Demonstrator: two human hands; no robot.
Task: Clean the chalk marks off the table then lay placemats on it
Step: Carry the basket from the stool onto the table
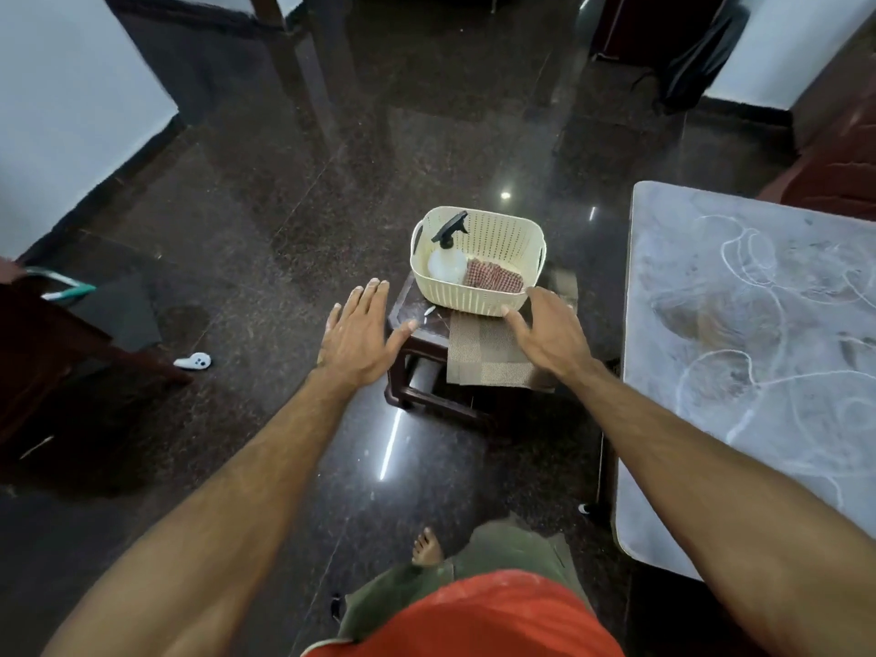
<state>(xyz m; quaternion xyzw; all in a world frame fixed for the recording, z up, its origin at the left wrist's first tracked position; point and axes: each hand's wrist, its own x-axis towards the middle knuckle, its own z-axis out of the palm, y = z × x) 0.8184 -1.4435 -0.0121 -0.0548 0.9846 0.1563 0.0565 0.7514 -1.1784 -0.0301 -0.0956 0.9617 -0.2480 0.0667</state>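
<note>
A grey table (711, 490) with white chalk marks (739, 258) fills the right side. On a low dark wooden stool (407, 324) stands a cream plastic basket (502, 239) holding a spray bottle (448, 253) with a black trigger and a red checked cloth (493, 277). Brown woven placemats (488, 353) lie on the stool under and in front of the basket. My left hand (358, 334) hovers open to the left of the basket, above the stool's corner. My right hand (545, 329) is open at the basket's near right corner, thumb close to its rim.
The floor is dark polished stone. A small white object (193, 361) lies on the floor at left, near dark wooden furniture (42, 343). A piece of chalk (429, 311) rests on the stool. My bare foot (426, 545) is below.
</note>
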